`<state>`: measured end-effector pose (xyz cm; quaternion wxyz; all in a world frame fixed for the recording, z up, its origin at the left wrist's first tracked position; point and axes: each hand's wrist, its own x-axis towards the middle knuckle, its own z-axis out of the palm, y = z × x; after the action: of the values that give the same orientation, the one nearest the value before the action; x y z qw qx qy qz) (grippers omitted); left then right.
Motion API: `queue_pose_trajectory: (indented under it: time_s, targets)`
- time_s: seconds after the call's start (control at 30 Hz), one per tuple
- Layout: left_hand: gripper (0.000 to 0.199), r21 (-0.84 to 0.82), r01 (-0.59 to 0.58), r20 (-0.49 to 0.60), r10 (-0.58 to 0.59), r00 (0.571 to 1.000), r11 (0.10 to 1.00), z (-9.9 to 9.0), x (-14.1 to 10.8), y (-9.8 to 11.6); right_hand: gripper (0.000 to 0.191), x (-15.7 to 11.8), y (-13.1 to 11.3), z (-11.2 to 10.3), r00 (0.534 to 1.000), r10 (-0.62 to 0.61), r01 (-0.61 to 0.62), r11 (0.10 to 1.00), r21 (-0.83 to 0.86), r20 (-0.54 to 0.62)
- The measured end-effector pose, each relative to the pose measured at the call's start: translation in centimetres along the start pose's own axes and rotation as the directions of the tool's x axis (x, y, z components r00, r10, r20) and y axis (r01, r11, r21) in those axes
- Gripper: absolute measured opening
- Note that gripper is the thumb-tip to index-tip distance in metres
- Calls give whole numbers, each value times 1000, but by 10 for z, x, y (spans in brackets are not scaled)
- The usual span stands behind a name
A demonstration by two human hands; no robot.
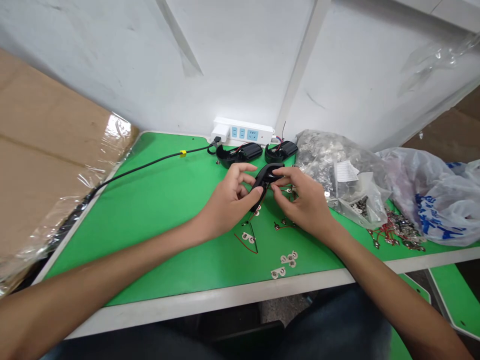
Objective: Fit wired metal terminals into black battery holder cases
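My left hand (229, 202) grips a curved black plastic housing (265, 176) above the green table, thumb on the near side and fingers behind. At the housing's right end, the fingers of my right hand (308, 201) close on its edge; whether a small part is also pinched there is hidden. Below the hands lie a metal contact plate (248, 237) and thin red and black wires (245, 245). More contact plates (288, 258) rest near the table's front edge. Two similar black housings with wires, a left one (242, 154) and a right one (282, 151), stand behind.
A white power strip (243, 132) with a plugged-in black cable (150, 164) sits against the wall. Clear bags of parts (330, 160) and a white plastic bag (442, 200) crowd the right, beside a pile of wired contacts (403, 232). A cardboard box (48, 150) flanks the left.
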<state>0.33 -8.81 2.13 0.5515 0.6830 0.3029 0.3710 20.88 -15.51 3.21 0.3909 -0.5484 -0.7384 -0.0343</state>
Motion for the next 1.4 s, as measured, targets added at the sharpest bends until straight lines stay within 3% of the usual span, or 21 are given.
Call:
queue_pose_trajectory:
  time_s: [0.8,1.4]
  targets:
    - [45,-30,23,-2,-23,1000,999,0,1,-1,29,-2,1,0,1000,11,-10,999,41,-17]
    - [41,22,-19,17,19,1000,1000,1,-1,3,25,-2,1,0,998,25,-27,999,32,56]
